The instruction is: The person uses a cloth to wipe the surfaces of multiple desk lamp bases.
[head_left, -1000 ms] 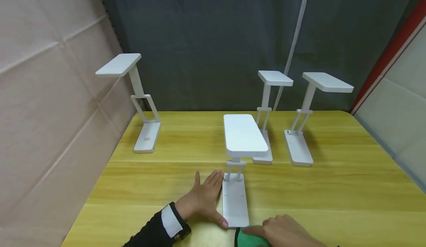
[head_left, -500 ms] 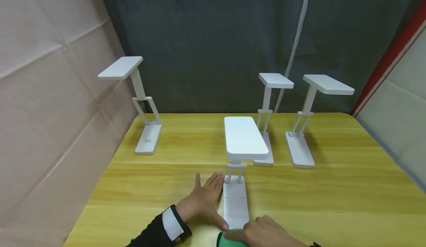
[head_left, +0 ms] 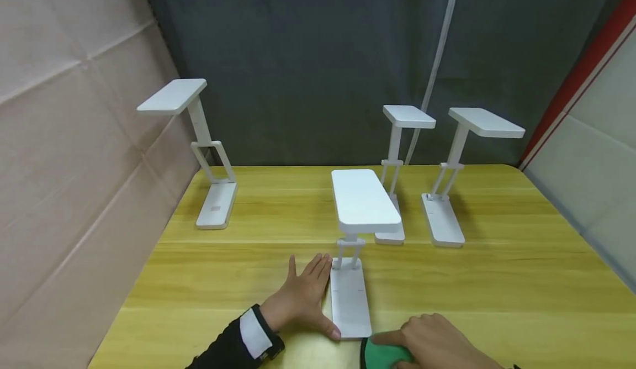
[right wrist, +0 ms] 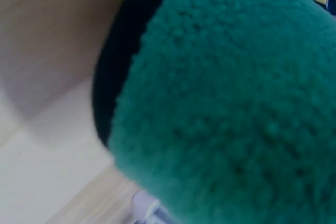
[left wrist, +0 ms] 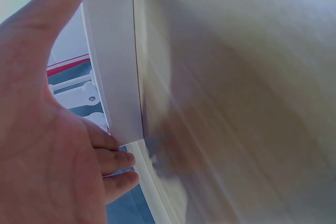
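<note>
A white folding desk lamp (head_left: 350,302) stands upright at the front middle of the table, its flat head (head_left: 366,202) raised. Against the left side of its base my left hand (head_left: 302,301) rests with straight, spread fingers, the thumb by the near corner. In the left wrist view the palm (left wrist: 52,150) lies beside the white base (left wrist: 113,56). My right hand (head_left: 437,342) grips a fluffy green cloth (head_left: 382,354) with a black edge at the base's near right corner. That cloth (right wrist: 226,98) fills most of the right wrist view and hides the right fingers there.
Behind this lamp stand two more white lamps, one partly covered by its head (head_left: 409,117) and one to the right (head_left: 442,220). Another lamp (head_left: 217,206) stands at the back left. Pale cloth walls (head_left: 74,192) and a dark curtain (head_left: 298,70) surround the wooden table (head_left: 199,280).
My right hand slid left with the green cloth along the lamp's near edge, then came back right. The left hand has kept its place beside the base.
</note>
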`<state>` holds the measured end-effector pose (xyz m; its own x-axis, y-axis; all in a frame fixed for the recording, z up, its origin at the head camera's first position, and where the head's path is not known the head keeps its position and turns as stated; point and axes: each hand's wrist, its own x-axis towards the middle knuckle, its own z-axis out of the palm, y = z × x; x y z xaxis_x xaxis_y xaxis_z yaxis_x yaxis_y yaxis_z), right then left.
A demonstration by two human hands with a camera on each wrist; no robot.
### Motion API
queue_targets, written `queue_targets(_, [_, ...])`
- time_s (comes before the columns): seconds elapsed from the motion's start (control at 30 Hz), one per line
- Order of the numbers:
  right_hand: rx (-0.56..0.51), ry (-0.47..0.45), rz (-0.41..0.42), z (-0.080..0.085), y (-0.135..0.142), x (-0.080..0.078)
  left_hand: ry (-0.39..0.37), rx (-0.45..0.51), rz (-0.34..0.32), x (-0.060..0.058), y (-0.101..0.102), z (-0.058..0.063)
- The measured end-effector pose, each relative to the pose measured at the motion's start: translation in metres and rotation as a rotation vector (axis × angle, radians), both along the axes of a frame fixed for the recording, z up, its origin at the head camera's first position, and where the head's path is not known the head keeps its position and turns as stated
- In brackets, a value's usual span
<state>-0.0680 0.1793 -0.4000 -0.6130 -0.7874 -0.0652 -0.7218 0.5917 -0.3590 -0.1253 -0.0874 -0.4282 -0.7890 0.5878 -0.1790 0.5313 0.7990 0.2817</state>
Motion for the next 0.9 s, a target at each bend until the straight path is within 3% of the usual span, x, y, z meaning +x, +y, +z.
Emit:
queue_targets(0.23, [-0.054,-0.224,-0.047,0.029,0.016,-0.018,0.006,-0.025,0.005,-0.001,-0.002,0.000])
queue_targets(0.37, [-0.086,-0.122,-0.077,0.036,0.001,-0.045,0.022,-0.040,0.008,-0.001,-0.001,0.001])
queue_targets(0.57, [-0.066,0.031,-0.159,0.018,-0.019,-0.072,0.012,-0.010,0.007,0.002,0.002,0.000])
queue_targets(0.7, [-0.059,0.045,-0.187,0.005,-0.020,-0.073,0.001,-0.005,0.004,0.001,0.003,-0.001])
queue_targets(0.9, [-0.109,-0.068,-0.164,0.004,-0.013,-0.054,0.018,-0.021,0.003,-0.002,0.002,-0.002])
